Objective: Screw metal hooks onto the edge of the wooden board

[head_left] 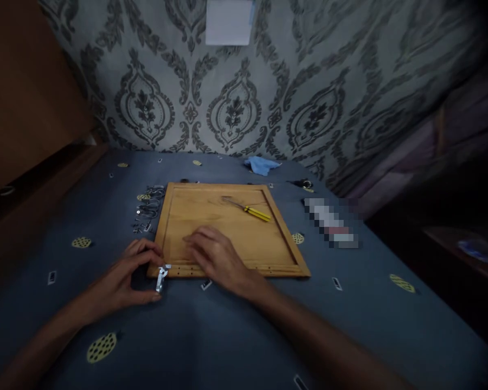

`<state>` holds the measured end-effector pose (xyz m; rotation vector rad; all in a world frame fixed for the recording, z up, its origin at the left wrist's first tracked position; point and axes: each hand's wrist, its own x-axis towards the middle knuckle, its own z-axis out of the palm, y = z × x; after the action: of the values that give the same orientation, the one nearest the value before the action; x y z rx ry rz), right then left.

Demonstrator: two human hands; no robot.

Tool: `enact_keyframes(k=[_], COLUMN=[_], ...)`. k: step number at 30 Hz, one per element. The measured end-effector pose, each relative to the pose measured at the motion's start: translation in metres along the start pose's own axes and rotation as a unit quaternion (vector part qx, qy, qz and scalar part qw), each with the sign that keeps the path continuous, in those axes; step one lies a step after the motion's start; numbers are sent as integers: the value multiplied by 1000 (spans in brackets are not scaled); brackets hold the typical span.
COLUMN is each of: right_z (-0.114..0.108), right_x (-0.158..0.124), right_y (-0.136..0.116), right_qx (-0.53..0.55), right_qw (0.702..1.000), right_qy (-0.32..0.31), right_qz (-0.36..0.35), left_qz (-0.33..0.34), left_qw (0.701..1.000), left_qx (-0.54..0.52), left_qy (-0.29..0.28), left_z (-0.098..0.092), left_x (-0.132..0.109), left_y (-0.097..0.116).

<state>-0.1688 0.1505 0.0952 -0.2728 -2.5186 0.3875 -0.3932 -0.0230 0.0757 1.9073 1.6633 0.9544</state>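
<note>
A wooden framed panel (268,238) lies flat on a blue patterned cloth (228,336). My left hand (126,276) is at the panel's near left corner, its fingers pinched on a small metal hinge (161,277). My right hand (215,257) rests flat on the panel's near edge, fingers stretched out and pressing down. A screwdriver with a yellow handle (250,210) lies on the panel toward its far side, untouched.
A cluster of small metal fittings (148,208) sits left of the panel. A blue rag (262,164) lies near the patterned wall. A dark small object (303,184) is at the right rear. Wooden furniture (28,108) stands on the left.
</note>
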Motion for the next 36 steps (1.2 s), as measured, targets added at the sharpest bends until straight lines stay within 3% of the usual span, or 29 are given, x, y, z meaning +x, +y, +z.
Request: enact_keyframes(k=[3, 7, 12, 19, 26, 32, 36], right_z=[-22, -52, -68, -77, -83, -67, -52], right_x=[-3, -22, -49, -53, -18, 24, 30], right_y=[38, 90, 114, 86, 50, 23, 11], right_qx=[-66, -128, -122, -35, 58, 118, 106], right_qw=[994, 971, 958, 960, 952, 968, 982], right_qy=[42, 61, 42, 82, 167, 147, 110], right_qz=[78, 193, 255, 267, 251, 163, 109], left_qz=[15, -7, -30, -34, -25, -29, -48], left_qw=[1000, 1000, 999, 999, 999, 998, 998], left_qx=[-1, -12, -4, -5, -9, -8, -6], left_qy=[1, -26, -39, -39, -46, -46, -48], left_z=[1, -6, -14, -13, -14, -14, -15], left_x=[2, 7, 13, 13, 13, 14, 14], left_y=[-2, 13, 27, 29, 26, 28, 31])
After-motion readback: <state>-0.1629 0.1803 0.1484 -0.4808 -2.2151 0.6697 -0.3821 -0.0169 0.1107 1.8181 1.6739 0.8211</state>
